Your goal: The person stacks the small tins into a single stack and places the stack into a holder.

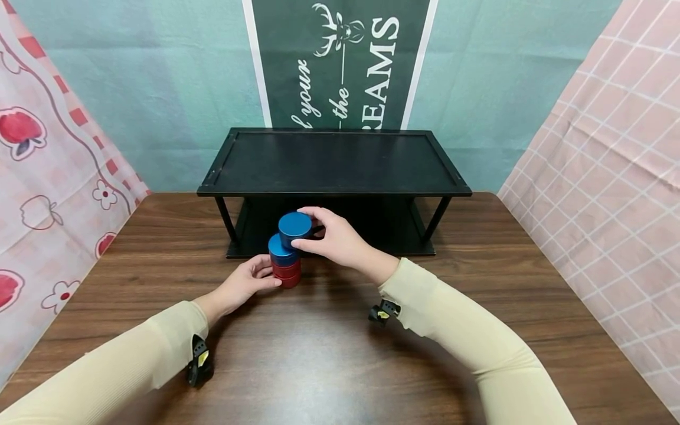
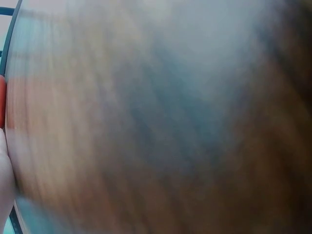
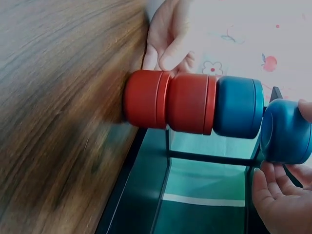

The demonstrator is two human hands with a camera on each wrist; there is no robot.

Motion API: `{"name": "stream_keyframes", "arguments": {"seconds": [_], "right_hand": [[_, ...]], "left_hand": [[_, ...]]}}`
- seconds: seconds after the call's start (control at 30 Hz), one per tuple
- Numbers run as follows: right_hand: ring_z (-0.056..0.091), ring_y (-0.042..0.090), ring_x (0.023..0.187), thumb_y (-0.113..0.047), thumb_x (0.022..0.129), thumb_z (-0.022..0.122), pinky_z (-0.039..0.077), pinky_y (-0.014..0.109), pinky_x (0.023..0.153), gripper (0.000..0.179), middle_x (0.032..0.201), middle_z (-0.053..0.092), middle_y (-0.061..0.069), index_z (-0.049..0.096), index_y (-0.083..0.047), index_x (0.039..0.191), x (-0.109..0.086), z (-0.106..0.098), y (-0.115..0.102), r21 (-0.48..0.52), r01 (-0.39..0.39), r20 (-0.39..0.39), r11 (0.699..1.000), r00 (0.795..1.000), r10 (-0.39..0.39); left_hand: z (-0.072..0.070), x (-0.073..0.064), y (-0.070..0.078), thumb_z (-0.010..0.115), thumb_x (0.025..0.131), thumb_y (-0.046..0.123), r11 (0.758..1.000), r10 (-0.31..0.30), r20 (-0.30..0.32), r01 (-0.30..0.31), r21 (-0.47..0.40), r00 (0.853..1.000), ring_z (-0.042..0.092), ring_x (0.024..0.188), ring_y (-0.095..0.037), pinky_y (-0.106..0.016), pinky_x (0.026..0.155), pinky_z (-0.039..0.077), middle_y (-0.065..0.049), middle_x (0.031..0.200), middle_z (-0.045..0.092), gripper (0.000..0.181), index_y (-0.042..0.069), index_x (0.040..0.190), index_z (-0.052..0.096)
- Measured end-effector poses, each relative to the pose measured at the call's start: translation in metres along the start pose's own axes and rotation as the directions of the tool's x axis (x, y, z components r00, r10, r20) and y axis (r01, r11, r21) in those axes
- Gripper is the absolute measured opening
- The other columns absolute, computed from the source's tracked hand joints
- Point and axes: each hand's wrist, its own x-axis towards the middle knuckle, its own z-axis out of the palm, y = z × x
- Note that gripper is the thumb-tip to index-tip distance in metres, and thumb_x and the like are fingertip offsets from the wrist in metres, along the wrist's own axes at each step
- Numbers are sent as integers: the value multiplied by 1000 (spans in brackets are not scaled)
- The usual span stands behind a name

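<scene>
Two red lidded tins stand one on the other, the lower red tin on the table and the upper red tin on its lid. A blue tin caps these two. My right hand grips a second blue tin between thumb and fingers, slightly tilted and off-centre, its base right at the lid beneath. My left hand is loosely cupped at the left side of the red tins, thumb tip at the bottom one. In the left wrist view, mostly blur shows, with a sliver of red tin at the edge.
Just behind the stack stands a black two-level shelf, its front edge and left post close to my hands. The wooden table extends in front and to both sides. Printed cloths hang at the back and sides.
</scene>
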Motion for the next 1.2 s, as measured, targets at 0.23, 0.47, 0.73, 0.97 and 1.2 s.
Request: {"name": "stream_keyframes", "arguments": {"seconds": [0.23, 0.47, 0.73, 0.97, 1.2], "right_hand": [[54, 14, 101, -27, 83, 72, 49, 31, 87, 54, 121, 54, 2, 50, -10, 130, 4, 9, -3, 2, 9, 24, 1000, 1000, -9], [53, 15, 102, -26, 83, 72, 49, 33, 88, 55, 122, 54, 3, 49, -10, 131, 8, 14, -3, -8, -5, 38, 1000, 999, 5], [53, 15, 103, -27, 83, 72, 49, 33, 88, 56, 122, 53, 3, 49, -11, 131, 9, 17, -5, -12, -4, 48, 1000, 999, 5], [51, 15, 107, -30, 82, 72, 48, 29, 89, 68, 129, 49, 4, 40, -10, 138, 7, 18, -5, -22, -26, 77, 999, 997, 28], [49, 22, 119, -29, 77, 78, 43, 34, 96, 98, 138, 42, 10, 15, -8, 149, 1, 21, 11, -8, -125, 172, 992, 977, 125]], "left_hand": [[1, 0, 1, 66, 87, 9, 1000, -4, -1, 4, 0, 1000, 40, 127, -34, -27, 97, 41, -24, 136, 43, 58, -5, 134, 36], [1, 1, 1, 66, 86, 9, 1000, -5, -1, 5, -2, 1000, 40, 127, -33, -28, 97, 40, -23, 136, 43, 57, -5, 134, 37], [0, 0, 1, 67, 86, 9, 1000, 1, -4, -1, 4, 1000, 40, 127, -34, -28, 97, 40, -24, 136, 43, 58, -5, 133, 37], [0, 0, 0, 67, 86, 7, 1000, -8, -13, 8, -4, 1000, 41, 127, -34, -25, 95, 41, -24, 136, 43, 57, -6, 133, 37], [0, 1, -1, 66, 86, 4, 1000, 16, -18, -16, -8, 1000, 41, 126, -36, -21, 92, 42, -26, 134, 43, 56, -9, 132, 37]]}}
